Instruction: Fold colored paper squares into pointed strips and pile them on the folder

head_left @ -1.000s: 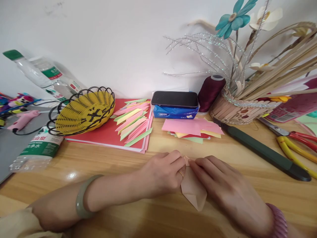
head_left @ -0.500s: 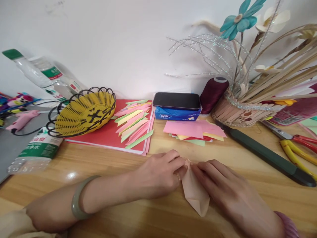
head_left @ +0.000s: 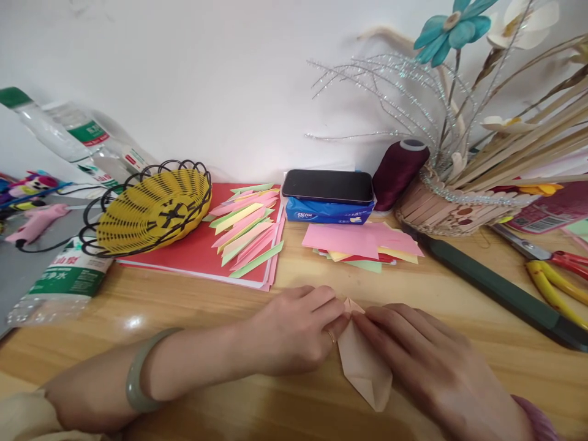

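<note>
A pale peach sheet of folded paper point(head_left: 365, 364) lies on the wooden table between my hands, its narrow end pointing away from me. My left hand point(head_left: 301, 331) pinches the left edge near that narrow tip, fingers curled under. From the other side, my right hand point(head_left: 420, 349) presses its fingertips onto the paper just below the tip, fingers held together. Creases show at the tip and across the wide near end. Part of the right edge is hidden beneath my right hand.
Beyond my hands lie loose coloured papers point(head_left: 342, 240) and a phone point(head_left: 327, 185) on a blue tissue pack point(head_left: 328, 211). Folded paper strips point(head_left: 248, 223) rest on red sheets point(head_left: 184, 267) beside a yellow basket point(head_left: 154, 214). Rightward are a dark green tool point(head_left: 496, 285) and scissors point(head_left: 528, 248).
Both hands have shifted slightly down the paper from its tip, baring more of the creased point. The near end of the paper sits a little lower and further right in view.
</note>
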Demonstrator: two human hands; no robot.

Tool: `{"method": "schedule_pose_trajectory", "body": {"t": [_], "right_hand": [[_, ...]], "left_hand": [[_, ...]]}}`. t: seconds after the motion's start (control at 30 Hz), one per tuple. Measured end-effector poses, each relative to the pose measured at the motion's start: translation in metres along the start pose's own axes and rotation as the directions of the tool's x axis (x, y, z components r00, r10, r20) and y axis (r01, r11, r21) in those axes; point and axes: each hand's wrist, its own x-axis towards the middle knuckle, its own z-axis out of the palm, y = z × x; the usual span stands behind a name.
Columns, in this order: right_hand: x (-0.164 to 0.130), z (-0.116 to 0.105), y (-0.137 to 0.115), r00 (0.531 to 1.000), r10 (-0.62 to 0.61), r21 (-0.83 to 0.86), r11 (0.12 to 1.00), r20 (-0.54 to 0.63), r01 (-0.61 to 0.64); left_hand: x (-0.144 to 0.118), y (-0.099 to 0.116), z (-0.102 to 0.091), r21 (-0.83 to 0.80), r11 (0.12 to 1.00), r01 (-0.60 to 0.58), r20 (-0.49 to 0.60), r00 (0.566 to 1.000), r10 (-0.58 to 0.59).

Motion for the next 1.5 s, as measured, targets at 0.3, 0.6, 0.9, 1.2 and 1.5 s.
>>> {"method": "schedule_pose_trajectory", "body": {"t": [0.3, 0.6, 0.9, 1.2, 1.5], "right_hand": [[-0.002, -0.002, 0.000, 1.000, -0.015, -0.010, 1.000, 0.014, 0.016], [-0.004, -0.006, 0.006, 0.998, -0.053, -0.055, 0.997, 0.027, 0.054], [-0.001, -0.007, 0.007, 0.997, -0.065, -0.059, 0.996, 0.031, 0.067], [0.011, -0.016, 0.004, 0.987, -0.122, -0.104, 0.986, 0.103, 0.133], [0.010, -0.016, 0.007, 0.993, -0.119, -0.142, 0.982, 0.028, 0.122]], "left_hand": [[0.000, 0.002, -0.003, -0.004, 0.999, -0.039, -0.043, 0.998, 0.039], [0.003, -0.002, -0.011, -0.069, 0.992, -0.107, 0.041, 0.993, 0.110], [0.006, -0.009, -0.012, -0.095, 0.994, -0.058, -0.041, 0.998, 0.054], [0.012, -0.019, 0.009, 0.128, 0.989, -0.074, -0.086, 0.993, 0.085], [0.012, -0.021, -0.006, 0.123, 0.990, -0.074, -0.144, 0.985, 0.091]]}}
